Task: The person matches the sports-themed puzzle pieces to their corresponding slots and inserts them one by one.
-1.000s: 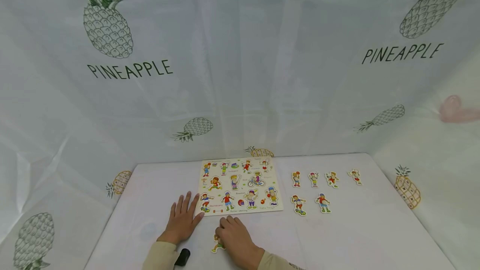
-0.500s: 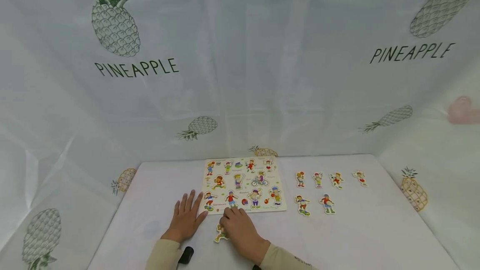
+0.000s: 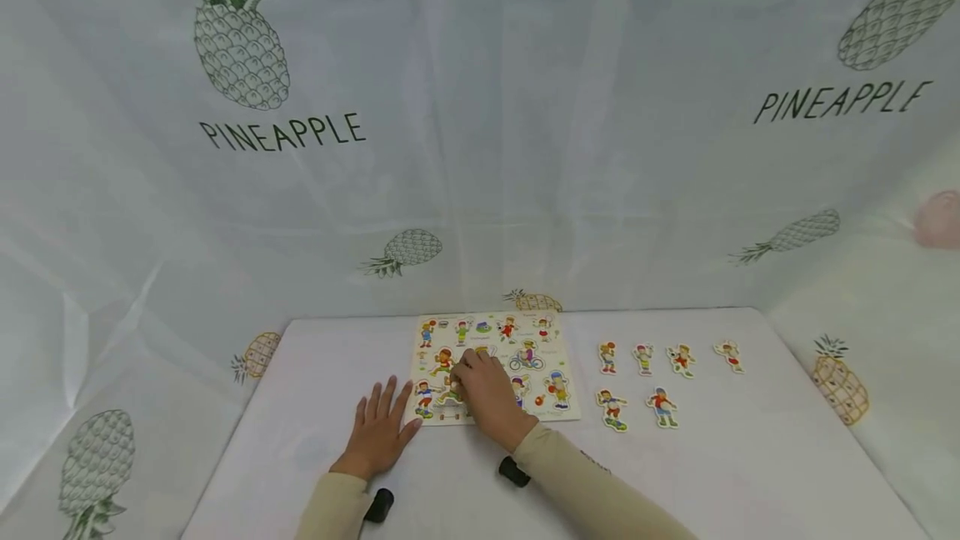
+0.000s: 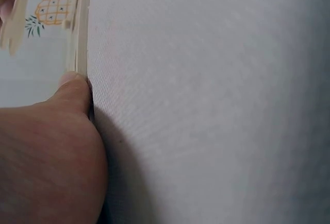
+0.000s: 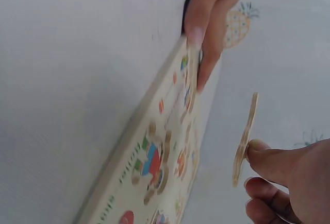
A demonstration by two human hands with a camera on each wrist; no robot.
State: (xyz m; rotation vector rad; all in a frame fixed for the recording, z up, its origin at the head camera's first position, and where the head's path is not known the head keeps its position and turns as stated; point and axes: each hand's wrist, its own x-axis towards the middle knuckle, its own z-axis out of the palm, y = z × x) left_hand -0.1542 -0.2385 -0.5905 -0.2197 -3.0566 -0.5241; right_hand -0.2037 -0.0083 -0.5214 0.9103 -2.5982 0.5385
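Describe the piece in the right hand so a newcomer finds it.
Find the board on the white table. Over it, the right hand pinches a thin wooden piece. Six loose pieces lie flat right of the board; only this one is in the air.

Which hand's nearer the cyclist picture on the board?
Right. The right hand is over the board, just left of the cyclist picture, pinching a puzzle piece. The left hand is farther left, touching the board's near left corner.
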